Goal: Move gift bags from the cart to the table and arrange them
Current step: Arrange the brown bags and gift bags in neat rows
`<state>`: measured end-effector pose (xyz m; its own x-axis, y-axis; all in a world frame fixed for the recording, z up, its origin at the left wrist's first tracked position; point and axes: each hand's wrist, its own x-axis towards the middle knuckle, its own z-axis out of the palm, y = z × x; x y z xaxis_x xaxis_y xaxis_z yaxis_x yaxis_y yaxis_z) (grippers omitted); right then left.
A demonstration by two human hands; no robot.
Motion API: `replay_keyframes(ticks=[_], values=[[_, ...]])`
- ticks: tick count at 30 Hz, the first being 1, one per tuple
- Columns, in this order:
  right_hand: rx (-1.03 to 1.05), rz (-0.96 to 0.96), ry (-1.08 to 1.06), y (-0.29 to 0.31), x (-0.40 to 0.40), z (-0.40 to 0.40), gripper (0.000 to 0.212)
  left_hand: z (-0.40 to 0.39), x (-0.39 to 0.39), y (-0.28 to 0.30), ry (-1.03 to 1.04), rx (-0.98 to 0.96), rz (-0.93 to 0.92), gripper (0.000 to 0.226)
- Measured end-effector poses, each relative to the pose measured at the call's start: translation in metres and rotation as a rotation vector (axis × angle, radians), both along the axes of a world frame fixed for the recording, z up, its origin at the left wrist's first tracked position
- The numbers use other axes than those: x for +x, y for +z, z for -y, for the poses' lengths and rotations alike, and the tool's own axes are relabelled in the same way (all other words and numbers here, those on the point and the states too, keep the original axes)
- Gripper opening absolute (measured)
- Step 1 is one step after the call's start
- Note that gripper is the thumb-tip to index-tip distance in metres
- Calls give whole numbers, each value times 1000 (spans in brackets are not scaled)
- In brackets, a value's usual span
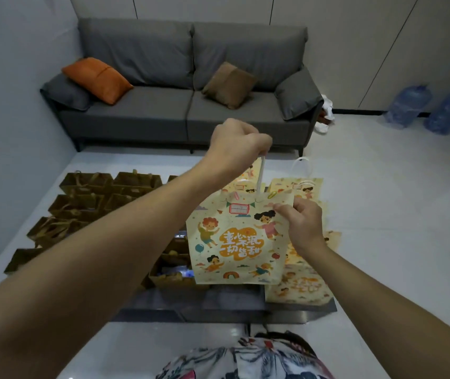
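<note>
My left hand [236, 144] grips the white handle of a cream gift bag [234, 242] printed with cartoon children and orange lettering, and the bag hangs in the air above the low dark table [218, 307]. My right hand [304, 224] pinches the bag's upper right edge. More cream cartoon bags [300, 285] lie and stand on the right side of the table behind and beneath the held one. Several brown gift bags [87, 203] stand in rows on the table's left side, with a few more brown bags [174, 269] near the middle. No cart is in view.
A grey sofa [180, 105] with an orange cushion [96, 77] and a brown cushion [229, 84] stands behind the table. Two blue water jugs [410, 105] sit on the white floor at the far right. White floor lies to the table's right.
</note>
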<state>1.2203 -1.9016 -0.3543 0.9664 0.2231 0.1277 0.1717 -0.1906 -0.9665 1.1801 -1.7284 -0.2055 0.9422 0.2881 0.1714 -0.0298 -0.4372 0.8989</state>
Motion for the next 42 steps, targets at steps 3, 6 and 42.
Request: replay_keyframes(ticks=[3,6,42], values=[[-61,-51,13,-25,-17,11,44,7,-10,-33,-20,-28,-74,31],[-165,-97,48,-48,-26,25,31,13,-18,-66,-28,-51,-152,32],[-751,-544,196,-185,5,36,32,29,34,-232,3,-85,-812,17]])
